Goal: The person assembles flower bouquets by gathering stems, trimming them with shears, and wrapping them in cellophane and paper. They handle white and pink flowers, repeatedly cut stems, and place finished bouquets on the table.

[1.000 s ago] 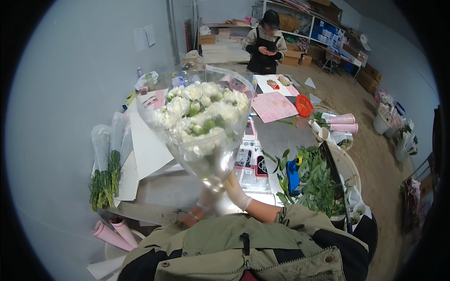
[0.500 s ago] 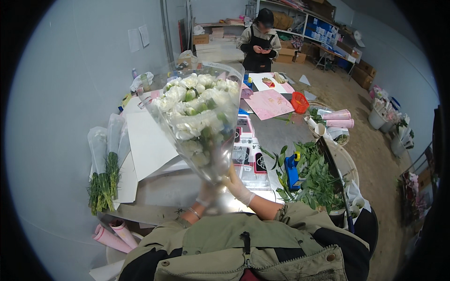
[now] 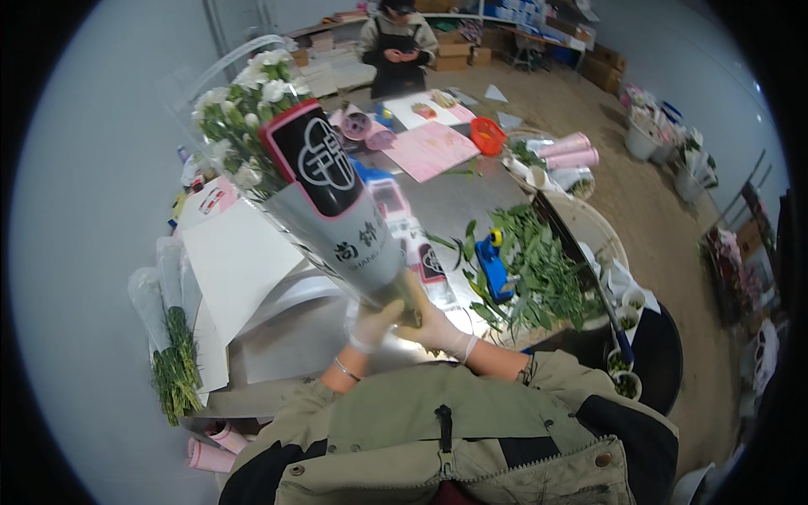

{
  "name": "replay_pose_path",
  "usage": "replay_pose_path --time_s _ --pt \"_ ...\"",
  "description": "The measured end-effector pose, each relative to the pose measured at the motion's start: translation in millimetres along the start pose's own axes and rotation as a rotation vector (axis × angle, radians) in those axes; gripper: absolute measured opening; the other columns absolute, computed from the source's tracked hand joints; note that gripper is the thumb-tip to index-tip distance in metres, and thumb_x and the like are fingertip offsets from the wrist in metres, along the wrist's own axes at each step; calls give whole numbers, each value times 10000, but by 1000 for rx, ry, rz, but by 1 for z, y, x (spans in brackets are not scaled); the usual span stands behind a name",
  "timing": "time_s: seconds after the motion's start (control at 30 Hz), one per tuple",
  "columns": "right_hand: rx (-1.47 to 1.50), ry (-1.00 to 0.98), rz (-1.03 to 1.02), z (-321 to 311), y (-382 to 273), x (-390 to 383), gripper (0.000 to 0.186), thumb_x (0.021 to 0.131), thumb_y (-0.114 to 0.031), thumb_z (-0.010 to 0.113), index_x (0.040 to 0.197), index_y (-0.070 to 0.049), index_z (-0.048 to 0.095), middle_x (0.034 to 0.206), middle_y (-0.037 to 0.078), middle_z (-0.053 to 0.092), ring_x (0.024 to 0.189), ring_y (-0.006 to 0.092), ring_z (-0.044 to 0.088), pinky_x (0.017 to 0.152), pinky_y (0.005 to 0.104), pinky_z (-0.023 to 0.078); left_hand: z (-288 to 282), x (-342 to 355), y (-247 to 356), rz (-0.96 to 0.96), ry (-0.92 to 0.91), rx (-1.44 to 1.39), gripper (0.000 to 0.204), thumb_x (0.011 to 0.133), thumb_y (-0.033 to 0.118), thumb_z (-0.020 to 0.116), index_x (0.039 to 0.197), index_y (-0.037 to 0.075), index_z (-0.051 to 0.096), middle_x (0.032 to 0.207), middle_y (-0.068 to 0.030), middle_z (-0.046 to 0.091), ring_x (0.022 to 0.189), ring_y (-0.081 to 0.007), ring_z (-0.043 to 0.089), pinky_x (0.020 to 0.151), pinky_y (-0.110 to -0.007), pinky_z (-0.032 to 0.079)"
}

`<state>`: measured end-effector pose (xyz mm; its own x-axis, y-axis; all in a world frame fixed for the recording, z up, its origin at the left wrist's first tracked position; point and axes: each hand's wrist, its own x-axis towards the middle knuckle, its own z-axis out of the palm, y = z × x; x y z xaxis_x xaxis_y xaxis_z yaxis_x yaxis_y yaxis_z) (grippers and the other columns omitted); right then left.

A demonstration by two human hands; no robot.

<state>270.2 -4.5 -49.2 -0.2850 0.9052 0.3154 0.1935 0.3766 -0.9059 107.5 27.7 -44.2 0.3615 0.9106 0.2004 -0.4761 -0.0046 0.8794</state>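
Note:
A bouquet of white carnations (image 3: 244,118) in a clear and white printed sleeve (image 3: 345,240) leans up and to the left over the metal table. Both my hands wear thin pale gloves and grip the narrow bottom of the sleeve. My left hand (image 3: 376,324) closes on its left side, thumb toward the stems. Around the right side wraps my right hand (image 3: 438,324), partly behind the bouquet. A black label with a red edge faces me on the sleeve. Below it, the stem ends show between my hands.
A blue tape dispenser (image 3: 495,268) sits beside a heap of green leaves (image 3: 547,282) at the right. White sheets (image 3: 240,261) and sleeved green stems (image 3: 175,362) lie left. A red basket (image 3: 487,135) and pink paper (image 3: 431,150) are farther back. A person (image 3: 397,50) stands beyond the table.
The bouquet has turned so its printed label side shows, and it tilts further left. My hands have shifted slightly at its base. The whole view has swung a little.

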Motion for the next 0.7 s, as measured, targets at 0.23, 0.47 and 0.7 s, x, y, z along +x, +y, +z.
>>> replay_pose_path --time_s 0.23,0.47,0.7 --pt "-178 172 311 -66 -3 -33 758 729 -220 767 1377 -79 400 1023 188 664 935 321 665 800 393 522 31 29 -12 -86 -242 365 610 803 243 814 1295 22 530 1259 -91 590 1171 -228 541 1034 -352 407" --pt "-626 128 198 -153 5 -65 592 739 -182 725 1279 -110 494 903 164 668 844 362 651 705 434 518 117 30 15 -190 -874 844 533 811 183 753 1287 30 569 1208 -113 622 1134 -239 599 940 -360 477" --pt "-895 -220 119 -162 68 -99 683 679 -218 782 1243 -5 461 787 111 646 727 310 669 624 403 530 156 68 -68 -112 -813 1785 1016 613 357 822 1433 30 320 1206 -179 605 1149 -313 578 1139 -607 143"
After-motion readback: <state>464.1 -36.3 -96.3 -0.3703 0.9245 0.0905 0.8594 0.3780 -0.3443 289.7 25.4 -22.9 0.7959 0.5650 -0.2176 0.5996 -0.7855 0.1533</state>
